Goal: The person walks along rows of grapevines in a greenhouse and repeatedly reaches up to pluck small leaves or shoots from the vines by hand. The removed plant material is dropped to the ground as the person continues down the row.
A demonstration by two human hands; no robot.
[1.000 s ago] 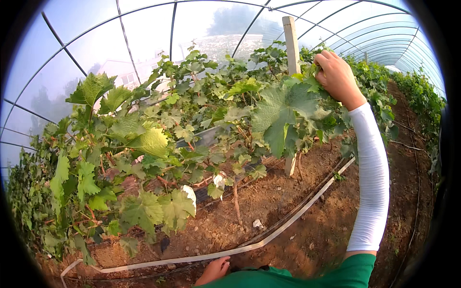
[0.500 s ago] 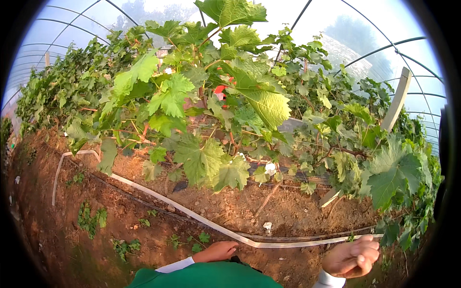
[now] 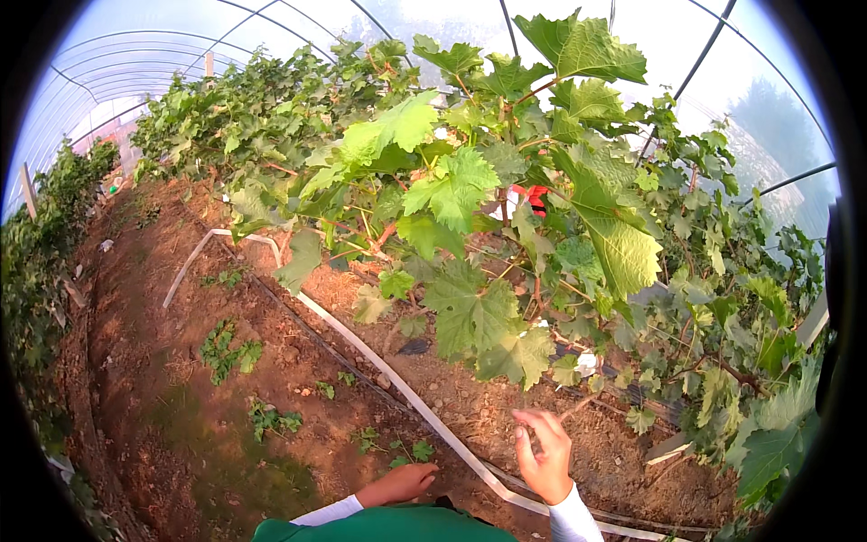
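Observation:
My right hand is raised in front of me, palm partly turned left. Its thumb and fingers are apart and nothing shows in them. Close above it hang the lower leaves of a leafy grapevine, with a gap between leaf and fingertips. My left hand hangs low by my green garment, its fingers loosely bent and holding nothing that I can see. A few cut or fallen leafy shoots lie on the soil just above it.
A pale flat strip runs diagonally along the ground, beside a thin dark hose. Vine rows stretch left and right under a hooped plastic tunnel. A wooden post stands right. Something red and white shows behind the leaves.
My view has swung left, so the vine sits further right. My right hand has come inward and its curled fingers have spread. The left hand stays low by my garment.

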